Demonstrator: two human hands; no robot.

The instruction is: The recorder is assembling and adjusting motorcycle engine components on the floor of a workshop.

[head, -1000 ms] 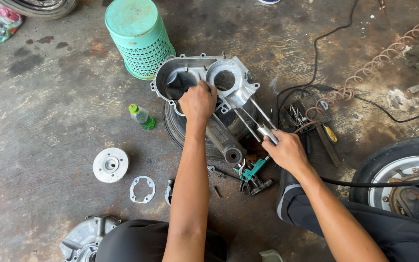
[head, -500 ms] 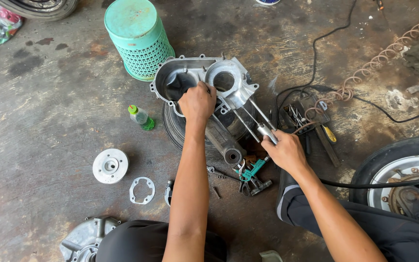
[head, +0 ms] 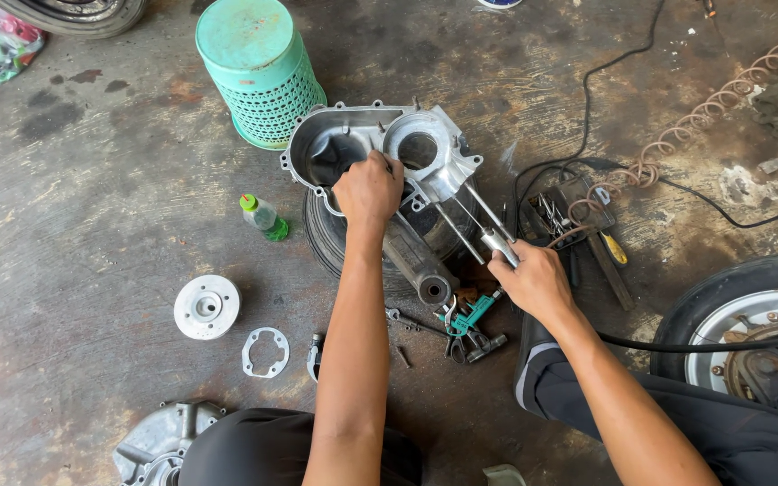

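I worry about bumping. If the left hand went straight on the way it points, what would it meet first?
The left hand points up-frame, so probably the casing wall, then the green basket; depth is unclear.

Small green-capped plastic bottle (head: 264, 217) lies on the floor.

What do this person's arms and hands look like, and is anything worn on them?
Both arms are bare all the way into view: no sleeves show. The left hand and right hand wear no gloves, and I can see no watch, ring or bracelet. Lower down, the person wears dark clothing over the knees, with a pale band at one hem.
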